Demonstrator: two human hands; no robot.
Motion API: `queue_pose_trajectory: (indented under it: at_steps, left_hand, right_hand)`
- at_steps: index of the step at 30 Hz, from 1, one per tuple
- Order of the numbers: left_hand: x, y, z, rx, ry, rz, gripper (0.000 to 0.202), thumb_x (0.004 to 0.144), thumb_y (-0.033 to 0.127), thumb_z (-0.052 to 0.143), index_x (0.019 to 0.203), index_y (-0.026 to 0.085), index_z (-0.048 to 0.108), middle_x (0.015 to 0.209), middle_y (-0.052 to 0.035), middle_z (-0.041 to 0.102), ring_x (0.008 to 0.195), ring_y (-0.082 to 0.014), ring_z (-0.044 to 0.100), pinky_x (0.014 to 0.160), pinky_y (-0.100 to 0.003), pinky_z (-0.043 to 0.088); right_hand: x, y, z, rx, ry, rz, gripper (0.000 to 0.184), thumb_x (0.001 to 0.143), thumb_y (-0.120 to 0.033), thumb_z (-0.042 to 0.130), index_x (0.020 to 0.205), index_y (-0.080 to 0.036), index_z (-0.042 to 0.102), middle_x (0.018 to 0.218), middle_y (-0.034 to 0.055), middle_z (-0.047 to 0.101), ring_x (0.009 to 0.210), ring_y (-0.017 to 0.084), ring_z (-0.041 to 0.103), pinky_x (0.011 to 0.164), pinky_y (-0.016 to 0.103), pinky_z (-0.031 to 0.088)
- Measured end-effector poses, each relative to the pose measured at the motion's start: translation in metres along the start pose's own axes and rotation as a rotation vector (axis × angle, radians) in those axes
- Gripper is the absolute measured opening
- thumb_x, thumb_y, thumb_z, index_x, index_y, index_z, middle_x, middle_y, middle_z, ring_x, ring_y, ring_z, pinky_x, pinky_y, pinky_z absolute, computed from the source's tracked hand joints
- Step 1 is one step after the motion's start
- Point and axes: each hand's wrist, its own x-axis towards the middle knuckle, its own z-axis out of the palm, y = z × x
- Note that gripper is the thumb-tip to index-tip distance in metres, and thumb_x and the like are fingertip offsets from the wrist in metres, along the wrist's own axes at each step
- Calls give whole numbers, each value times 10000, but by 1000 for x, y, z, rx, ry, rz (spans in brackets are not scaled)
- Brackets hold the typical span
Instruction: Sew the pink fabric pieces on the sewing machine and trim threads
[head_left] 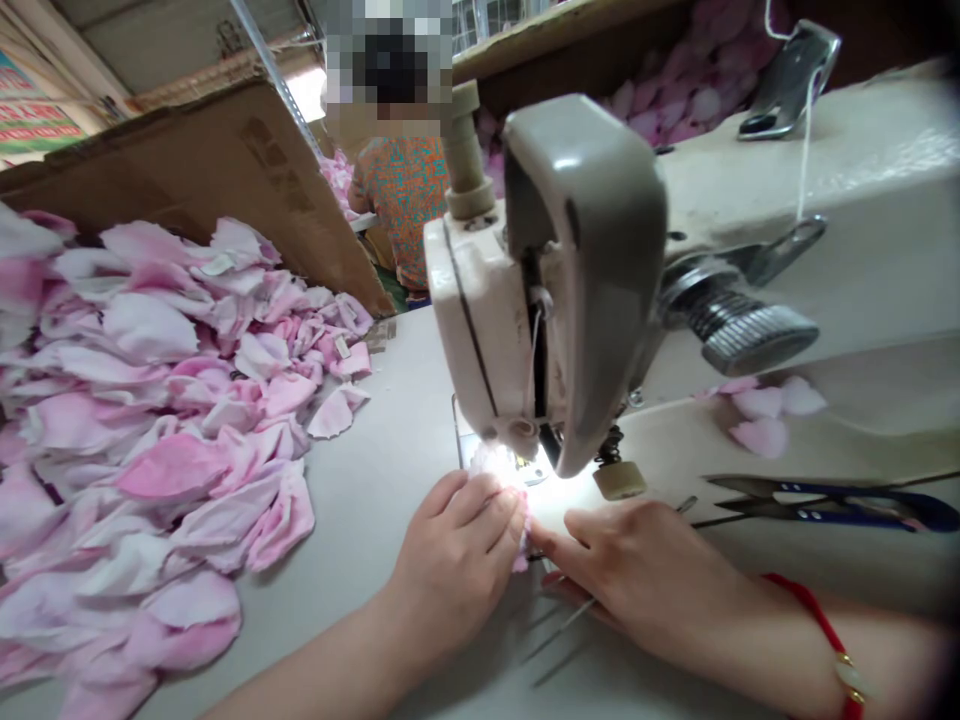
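Observation:
A cream sewing machine (570,290) stands on the table, its needle area brightly lit. My left hand (457,560) rests with curled fingers pressed on a small pink fabric piece (495,465) under the presser foot. My right hand (637,575), with a red bracelet at the wrist, lies just right of it, fingers pinching the edge of the same piece near the needle. Most of the fabric is hidden by my fingers and the glare.
A large heap of pink and white fabric petals (150,420) covers the table's left side. Blue-handled scissors (840,500) lie at the right. Several loose petals (765,410) sit behind the machine arm. A cardboard box (225,170) and another person (401,200) are behind.

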Motion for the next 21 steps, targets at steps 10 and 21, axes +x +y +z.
queue_pose_trajectory:
  at_steps: [10, 21]
  left_hand:
    - [2, 2, -3, 52, -9, -23, 252, 911, 142, 310, 970, 140, 554, 968, 5, 631, 912, -144, 517, 755, -319, 377]
    - [-3, 6, 3, 69, -31, -59, 316, 925, 149, 242, 959, 137, 555, 932, 8, 638, 818, -139, 551, 716, -322, 414]
  right_hand:
    - [2, -2, 0, -15, -29, -4, 253, 796, -230, 487, 1046, -195, 505, 702, 10, 595, 558, 140, 549, 398, 267, 227]
    - [2, -7, -2, 3, -60, 48, 300, 779, -258, 500, 1075, -212, 513, 668, -3, 599, 538, 149, 561, 382, 270, 213]
